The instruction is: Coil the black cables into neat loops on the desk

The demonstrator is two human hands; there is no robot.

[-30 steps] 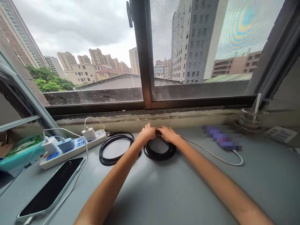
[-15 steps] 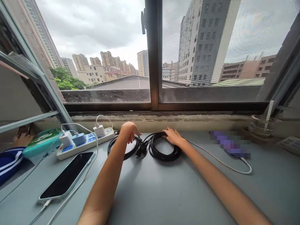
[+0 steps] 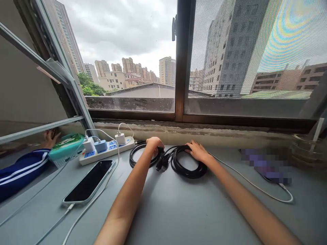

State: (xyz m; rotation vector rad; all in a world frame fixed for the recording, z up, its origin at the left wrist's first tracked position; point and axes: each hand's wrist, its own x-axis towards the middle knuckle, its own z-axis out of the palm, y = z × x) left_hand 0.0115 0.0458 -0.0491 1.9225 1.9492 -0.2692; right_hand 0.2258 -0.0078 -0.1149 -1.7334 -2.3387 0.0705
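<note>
Two coils of one black cable lie side by side near the back of the desk. The smaller left coil is partly hidden behind my left forearm. My left hand is bent down at the wrist over its right side, fingers curled on a black piece of the cable. Just below, between the coils, rest black plug ends. Over the top of the thicker right coil lies my right hand, fingers stretched out and touching it.
A white power strip with chargers stands behind a phone on a white charging cord. At the left, another person's hand is beside a teal basket. On the right lie a blurred purple phone and a glass jar.
The view has turned left, so everything sits further right. My left hand has lowered and its fingers have closed on the cable. The right hand stays on its coil.
</note>
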